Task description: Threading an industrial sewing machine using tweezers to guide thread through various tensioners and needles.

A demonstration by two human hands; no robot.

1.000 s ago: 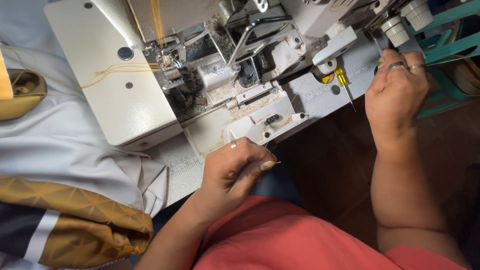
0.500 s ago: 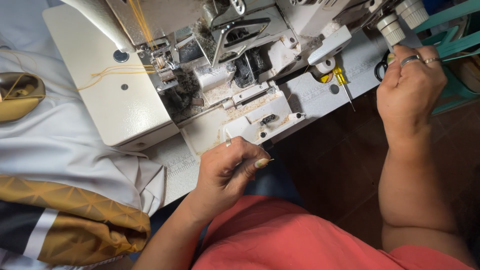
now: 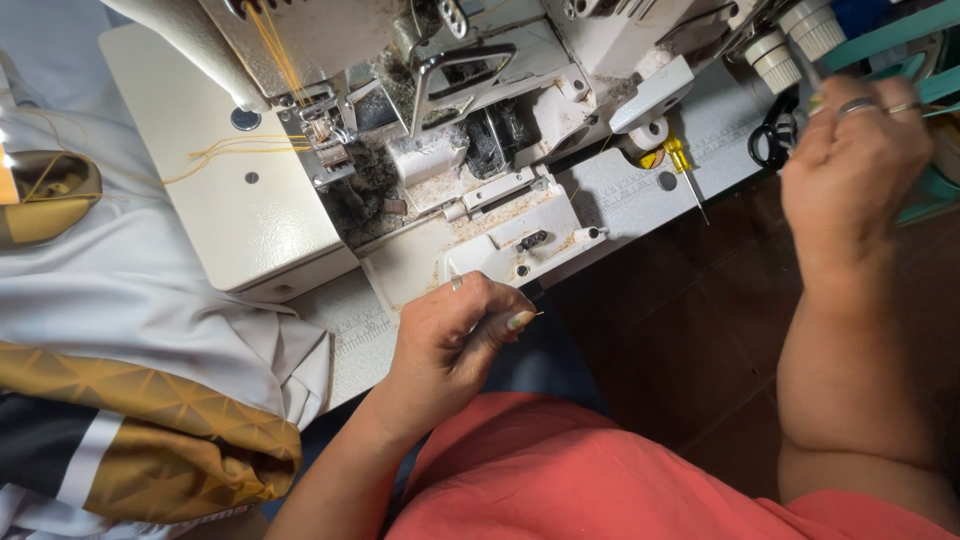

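Note:
My left hand [image 3: 450, 340] rests at the front edge of the white sewing machine [image 3: 250, 200]. Its thumb and forefinger pinch a fine yellow thread [image 3: 538, 315]. The machine's front cover [image 3: 500, 240] hangs open, and lint lies around the looper area [image 3: 370, 195]. Yellow threads [image 3: 270, 40] run down to the needles. My right hand [image 3: 860, 150] is raised at the right end of the table, blurred, with rings on two fingers. Its fingers curl around what looks like a thin grey tool [image 3: 805, 70]. Black scissors [image 3: 772, 135] lie just left of it.
A small yellow-handled screwdriver [image 3: 682, 160] lies on the table beside the machine. White fabric [image 3: 120, 300] and gold-and-black patterned cloth [image 3: 130, 430] are piled at the left. White thread spools [image 3: 795, 35] and a teal frame [image 3: 900, 30] stand at the top right. Dark floor shows below the table.
My right hand has moved right and slightly up, past the scissors. My left hand keeps its pinch at the machine's front edge.

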